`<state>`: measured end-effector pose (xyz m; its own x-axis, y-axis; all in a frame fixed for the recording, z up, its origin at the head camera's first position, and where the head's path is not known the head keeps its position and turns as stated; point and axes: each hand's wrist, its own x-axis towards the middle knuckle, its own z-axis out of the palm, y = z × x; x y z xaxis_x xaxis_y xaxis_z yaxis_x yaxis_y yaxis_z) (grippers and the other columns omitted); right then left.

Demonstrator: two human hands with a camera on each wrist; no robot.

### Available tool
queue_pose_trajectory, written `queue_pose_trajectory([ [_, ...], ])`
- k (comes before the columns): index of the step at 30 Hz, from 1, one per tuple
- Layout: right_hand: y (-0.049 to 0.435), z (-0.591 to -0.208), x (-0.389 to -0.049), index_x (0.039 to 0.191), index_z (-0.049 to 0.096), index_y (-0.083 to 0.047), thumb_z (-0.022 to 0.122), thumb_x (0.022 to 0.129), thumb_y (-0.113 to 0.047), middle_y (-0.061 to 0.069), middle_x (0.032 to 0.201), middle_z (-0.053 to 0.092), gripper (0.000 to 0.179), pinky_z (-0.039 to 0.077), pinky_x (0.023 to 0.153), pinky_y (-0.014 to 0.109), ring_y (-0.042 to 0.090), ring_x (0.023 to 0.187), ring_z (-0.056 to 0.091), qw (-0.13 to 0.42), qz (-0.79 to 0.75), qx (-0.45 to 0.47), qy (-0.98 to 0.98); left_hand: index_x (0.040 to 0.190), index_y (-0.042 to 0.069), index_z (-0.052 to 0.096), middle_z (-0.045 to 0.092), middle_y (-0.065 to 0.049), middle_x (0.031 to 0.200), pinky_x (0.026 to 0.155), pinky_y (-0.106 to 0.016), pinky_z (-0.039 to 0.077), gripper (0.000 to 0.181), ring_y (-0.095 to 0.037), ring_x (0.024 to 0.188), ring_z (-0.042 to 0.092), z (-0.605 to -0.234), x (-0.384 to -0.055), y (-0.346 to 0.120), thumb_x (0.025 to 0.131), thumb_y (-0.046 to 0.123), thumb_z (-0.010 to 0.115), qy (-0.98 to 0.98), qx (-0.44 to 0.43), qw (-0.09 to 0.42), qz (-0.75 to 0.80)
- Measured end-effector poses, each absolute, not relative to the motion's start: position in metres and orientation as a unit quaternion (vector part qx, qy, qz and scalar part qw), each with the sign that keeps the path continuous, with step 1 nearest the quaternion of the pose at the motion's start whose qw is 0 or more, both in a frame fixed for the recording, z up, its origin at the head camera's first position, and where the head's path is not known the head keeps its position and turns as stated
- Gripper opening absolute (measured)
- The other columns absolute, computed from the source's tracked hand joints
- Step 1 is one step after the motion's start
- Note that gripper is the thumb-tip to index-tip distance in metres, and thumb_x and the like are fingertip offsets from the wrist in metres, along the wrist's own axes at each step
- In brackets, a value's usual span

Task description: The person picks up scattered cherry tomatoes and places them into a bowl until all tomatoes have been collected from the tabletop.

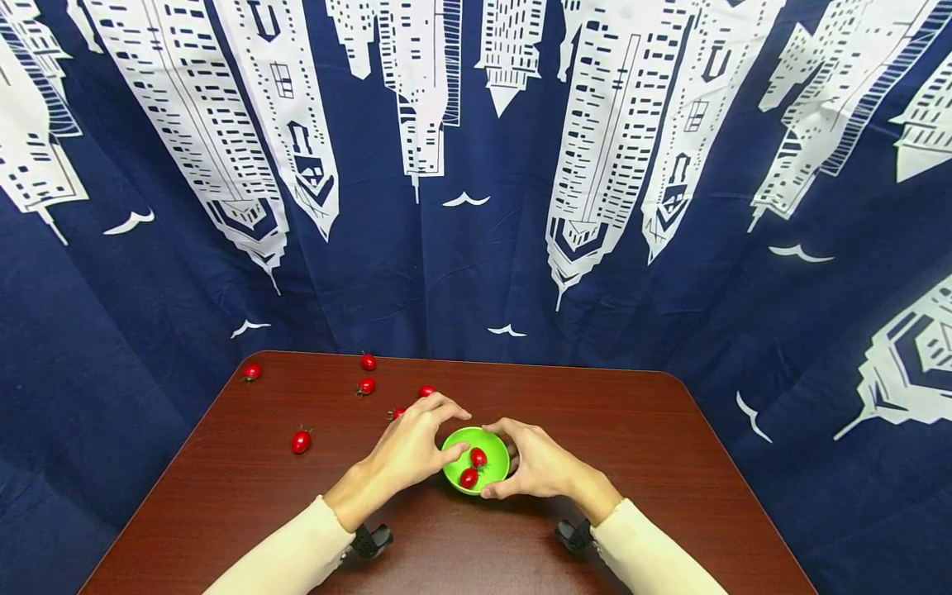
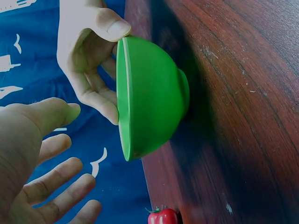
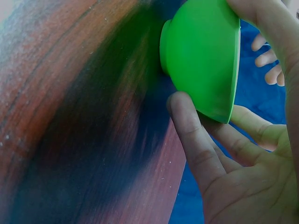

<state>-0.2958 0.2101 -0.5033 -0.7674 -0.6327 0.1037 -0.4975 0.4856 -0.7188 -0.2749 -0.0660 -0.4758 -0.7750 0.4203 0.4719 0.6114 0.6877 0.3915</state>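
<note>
A small green bowl (image 1: 455, 472) with two red cherry tomatoes (image 1: 478, 457) in it is close over the brown table. My right hand (image 1: 545, 463) grips it from the right, thumb at the near rim and fingers around the far side. In the left wrist view the right hand's thumb (image 2: 112, 25) presses the rim of the bowl (image 2: 152, 98). My left hand (image 1: 407, 442) is at the bowl's left, fingers spread and apart from the rim; its thumb overlaps the bowl in the head view. A loose tomato (image 1: 397, 414) lies beside the left hand, partly hidden by it.
More cherry tomatoes lie left of the bowl: one tomato (image 1: 301, 441) nearer me, one (image 1: 252, 373) at the far left corner, others toward the back edge. Behind the table (image 1: 632, 430) hangs a blue cloth (image 1: 476, 264) with white buildings.
</note>
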Motion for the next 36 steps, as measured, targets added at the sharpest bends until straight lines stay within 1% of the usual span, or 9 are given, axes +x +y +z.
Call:
queue_pose_trajectory([
  [5, 0.21, -0.503, -0.296, 0.153, 0.063, 0.0, 0.109, 0.082, -0.032, 0.014, 0.138, 0.078, 0.09, 0.07, 0.084, 0.022, 0.013, 0.1, 0.085, 0.089, -0.385, -0.329, 0.858, 0.132, 0.019, 0.085, 0.081, 0.001, 0.13, 0.097, -0.044, 0.072, 0.044, -0.022, 0.118, 0.081, -0.475, -0.274, -0.069, 0.093, 0.028, 0.1, -0.905, -0.282, 0.173, -0.267],
  [11, 0.212, -0.504, -0.295, 0.154, 0.063, 0.0, 0.109, 0.082, -0.033, 0.014, 0.138, 0.077, 0.092, 0.071, 0.085, 0.023, 0.015, 0.1, 0.084, 0.091, -0.386, -0.328, 0.857, 0.133, 0.021, 0.084, 0.08, 0.002, 0.129, 0.09, -0.045, 0.072, 0.044, -0.022, 0.118, 0.08, -0.474, -0.274, -0.074, 0.094, 0.031, 0.099, -0.909, -0.271, 0.172, -0.266],
  [18, 0.211, -0.504, -0.296, 0.154, 0.063, 0.0, 0.109, 0.082, -0.033, 0.014, 0.141, 0.077, 0.092, 0.07, 0.084, 0.021, 0.014, 0.1, 0.084, 0.089, -0.386, -0.328, 0.858, 0.134, 0.02, 0.084, 0.079, 0.001, 0.13, 0.097, -0.046, 0.071, 0.045, -0.023, 0.116, 0.079, -0.477, -0.273, -0.086, 0.094, 0.032, 0.099, -0.914, -0.255, 0.176, -0.261],
  [23, 0.211, -0.504, -0.296, 0.155, 0.063, 0.0, 0.109, 0.081, -0.031, 0.014, 0.141, 0.077, 0.093, 0.069, 0.084, 0.02, 0.014, 0.101, 0.084, 0.09, -0.386, -0.327, 0.858, 0.136, 0.021, 0.084, 0.079, 0.0, 0.131, 0.098, -0.046, 0.07, 0.046, -0.024, 0.115, 0.078, -0.48, -0.272, -0.096, 0.094, 0.032, 0.099, -0.919, -0.24, 0.172, -0.261],
  [29, 0.211, -0.503, -0.296, 0.154, 0.063, -0.001, 0.109, 0.081, -0.031, 0.013, 0.143, 0.076, 0.091, 0.069, 0.085, 0.02, 0.015, 0.101, 0.084, 0.088, -0.385, -0.326, 0.859, 0.139, 0.021, 0.082, 0.077, -0.001, 0.137, 0.1, -0.054, 0.067, 0.05, -0.025, 0.125, 0.077, -0.484, -0.27, -0.109, 0.092, 0.032, 0.1, -0.923, -0.226, 0.174, -0.259],
  [32, 0.211, -0.503, -0.296, 0.154, 0.064, -0.001, 0.109, 0.081, -0.031, 0.013, 0.143, 0.076, 0.091, 0.07, 0.085, 0.021, 0.015, 0.1, 0.084, 0.087, -0.383, -0.327, 0.86, 0.139, 0.022, 0.082, 0.076, 0.0, 0.138, 0.098, -0.054, 0.064, 0.052, -0.025, 0.13, 0.075, -0.486, -0.269, -0.115, 0.092, 0.033, 0.1, -0.926, -0.217, 0.174, -0.257],
  [36, 0.211, -0.502, -0.295, 0.154, 0.064, -0.001, 0.109, 0.081, -0.031, 0.013, 0.143, 0.076, 0.091, 0.07, 0.085, 0.021, 0.014, 0.099, 0.083, 0.086, -0.381, -0.326, 0.861, 0.141, 0.021, 0.081, 0.075, -0.002, 0.141, 0.098, -0.055, 0.063, 0.055, -0.028, 0.134, 0.073, -0.488, -0.269, -0.123, 0.092, 0.036, 0.099, -0.93, -0.208, 0.168, -0.254],
])
